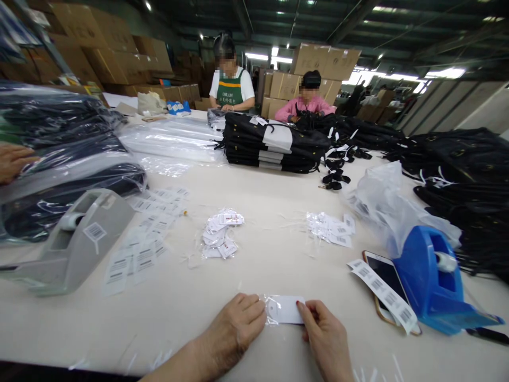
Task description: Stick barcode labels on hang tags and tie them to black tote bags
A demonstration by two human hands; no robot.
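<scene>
A white hang tag with a clear plastic end lies flat between my hands near the table's front edge. My left hand is closed on its clear plastic end at the left, fingers curled. At the opposite end my right hand pinches the tag's right edge between thumb and fingers. Beyond them sits a loose pile of white tags, and farther right another pile of barcoded tags.
At left stand a grey tape dispenser and barcode label sheets. A blue tape dispenser, a phone and a label strip lie right. Stacked black bags are behind. Two co-workers sit opposite; another person's hand shows at far left.
</scene>
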